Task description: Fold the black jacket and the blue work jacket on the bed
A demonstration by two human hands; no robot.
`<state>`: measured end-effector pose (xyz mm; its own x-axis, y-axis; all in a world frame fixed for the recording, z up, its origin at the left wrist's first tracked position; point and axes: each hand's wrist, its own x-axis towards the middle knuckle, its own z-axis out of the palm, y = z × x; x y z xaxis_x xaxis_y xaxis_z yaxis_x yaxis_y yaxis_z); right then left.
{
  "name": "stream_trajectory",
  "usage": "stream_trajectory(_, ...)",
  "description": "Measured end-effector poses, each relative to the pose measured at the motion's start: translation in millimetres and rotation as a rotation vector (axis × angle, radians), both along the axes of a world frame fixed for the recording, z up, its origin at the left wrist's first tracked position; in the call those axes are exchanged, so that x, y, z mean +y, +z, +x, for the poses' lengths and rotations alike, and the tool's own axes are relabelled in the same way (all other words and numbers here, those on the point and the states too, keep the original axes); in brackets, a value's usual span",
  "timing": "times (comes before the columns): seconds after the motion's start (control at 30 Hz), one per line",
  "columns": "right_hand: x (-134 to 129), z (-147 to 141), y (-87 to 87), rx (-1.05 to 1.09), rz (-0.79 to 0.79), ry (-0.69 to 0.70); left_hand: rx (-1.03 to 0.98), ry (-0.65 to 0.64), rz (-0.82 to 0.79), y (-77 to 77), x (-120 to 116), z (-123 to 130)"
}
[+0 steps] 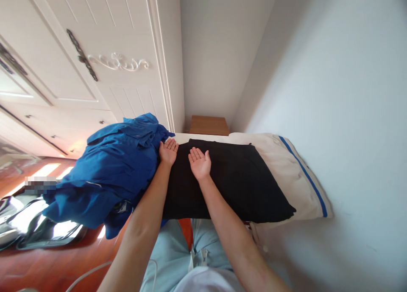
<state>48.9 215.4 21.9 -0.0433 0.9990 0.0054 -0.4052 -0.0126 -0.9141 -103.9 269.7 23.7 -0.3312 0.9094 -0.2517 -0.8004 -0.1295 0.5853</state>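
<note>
A black garment (235, 177) lies spread flat over a cream, blue-striped cover. To its left, blue clothing (117, 160) is heaped in loose folds and hangs over the edge. My left hand (168, 151) is palm up between the blue heap and the black garment, fingers extended, holding nothing. Palm up too, my right hand (200, 163) is over the left part of the black garment with its fingers spread and nothing in it. Whether either hand touches the cloth, I cannot tell.
A white wardrobe (127, 41) stands at the left and a pale wall (343, 92) at the right. Behind the cover is a wooden box-like piece (210, 125). The cream cover (286, 169) reaches the wall. Bags (34, 220) lie on the reddish floor (57, 266), lower left.
</note>
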Motion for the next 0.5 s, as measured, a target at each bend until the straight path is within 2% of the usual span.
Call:
stream_trajectory(0.13, 16, 80, 2.3, -0.034, 0.047, -0.134, -0.009, -0.011, 0.016, 0.9, -1, 0)
stream_trajectory(0.3, 28, 185, 7.6, -0.116, 0.015, -0.32, -0.007, -0.021, 0.02, 2.4, -1, 1)
stream_trajectory(0.4, 31, 228, 12.3, -0.126, -0.026, -0.378, -0.006, -0.029, 0.012, 3.7, -2, 1)
stream_trajectory(0.5, 32, 255, 18.6, -0.129, -0.079, -0.419, -0.024, -0.032, 0.0, 4.5, -5, 2)
